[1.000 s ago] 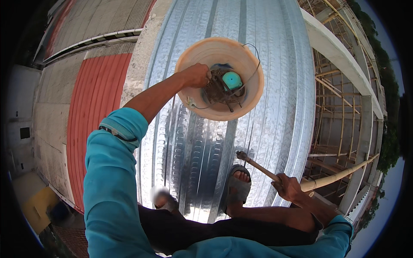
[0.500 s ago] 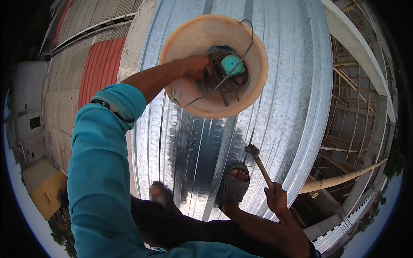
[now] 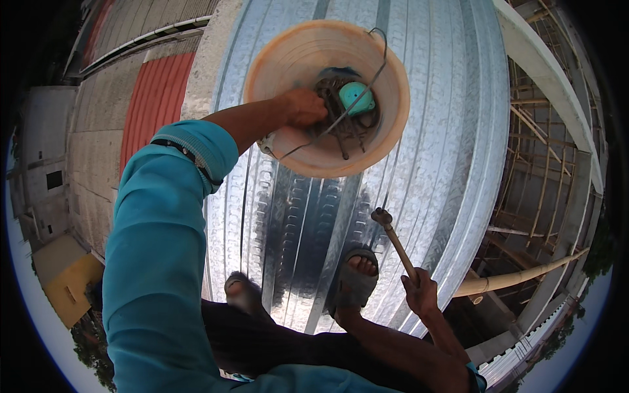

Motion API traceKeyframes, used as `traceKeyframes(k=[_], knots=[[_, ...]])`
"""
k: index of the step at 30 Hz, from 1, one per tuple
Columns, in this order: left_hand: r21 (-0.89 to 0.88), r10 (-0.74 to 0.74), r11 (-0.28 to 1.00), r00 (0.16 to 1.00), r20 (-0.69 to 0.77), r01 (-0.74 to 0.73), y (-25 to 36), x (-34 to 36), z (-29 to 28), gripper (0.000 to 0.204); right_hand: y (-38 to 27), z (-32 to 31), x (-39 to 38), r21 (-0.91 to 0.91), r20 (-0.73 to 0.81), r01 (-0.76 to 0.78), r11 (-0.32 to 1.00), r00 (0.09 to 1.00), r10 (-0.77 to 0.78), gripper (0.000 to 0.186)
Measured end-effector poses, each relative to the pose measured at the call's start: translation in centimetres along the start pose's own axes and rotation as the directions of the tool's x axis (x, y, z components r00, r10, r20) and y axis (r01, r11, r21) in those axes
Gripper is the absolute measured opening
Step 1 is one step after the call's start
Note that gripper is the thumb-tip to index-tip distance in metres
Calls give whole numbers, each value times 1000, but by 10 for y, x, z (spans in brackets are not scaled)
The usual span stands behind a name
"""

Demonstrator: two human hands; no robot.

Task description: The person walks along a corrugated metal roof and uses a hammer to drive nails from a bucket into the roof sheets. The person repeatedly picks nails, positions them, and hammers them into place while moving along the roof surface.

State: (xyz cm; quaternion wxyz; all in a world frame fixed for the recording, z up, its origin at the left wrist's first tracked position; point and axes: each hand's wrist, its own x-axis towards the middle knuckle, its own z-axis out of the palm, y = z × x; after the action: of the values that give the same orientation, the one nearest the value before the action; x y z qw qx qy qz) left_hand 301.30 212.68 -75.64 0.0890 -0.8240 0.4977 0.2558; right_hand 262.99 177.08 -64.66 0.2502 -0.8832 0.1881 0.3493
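Observation:
My left hand (image 3: 303,107) reaches into an orange plastic bucket (image 3: 268,72), its fingers closed among dark, rusty metal pieces (image 3: 347,137); what they hold is hidden. Beside those pieces sits a round turquoise object (image 3: 354,95), with the bucket's wire handle (image 3: 377,75) crossing nearby. My right hand (image 3: 420,291) grips the wooden shaft of a hammer (image 3: 398,242), whose metal head is raised toward the bucket's lower side, over the ribbed metal sheet.
The bucket rests on ribbed galvanized sheets (image 3: 445,118), where my sandalled feet (image 3: 356,280) also are. At left lie older roofs, one red (image 3: 154,98), and a concrete edge. At right, bamboo scaffolding (image 3: 537,164) and concrete beams surround an open drop, with a bamboo pole (image 3: 498,281) near me.
My left hand has gone deeper among the pieces in the bucket. The bucket appears higher and further left in the view. The hammer head has shifted up and right, still in my right hand.

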Motion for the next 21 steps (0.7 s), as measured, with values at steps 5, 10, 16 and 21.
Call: traceKeyframes(k=[5,10,16,21], knots=[[-1,45,999,998,48,-45,-1,2,-5,21,7,6,0,-16,-27,93,996,995,-94,37],[-875,-203,468,979,32,125,-11,-31,-21,17,7,-1,-5,19,0,28,999,1000,-28,34],[-959,-114,-213,970,215,188,-13,-60,-52,17,4,5,5,29,15,-44,999,999,43,38],[-940,-125,-302,972,201,156,-7,-70,-67,23,-2,2,11,81,1,-36,996,999,36,40]])
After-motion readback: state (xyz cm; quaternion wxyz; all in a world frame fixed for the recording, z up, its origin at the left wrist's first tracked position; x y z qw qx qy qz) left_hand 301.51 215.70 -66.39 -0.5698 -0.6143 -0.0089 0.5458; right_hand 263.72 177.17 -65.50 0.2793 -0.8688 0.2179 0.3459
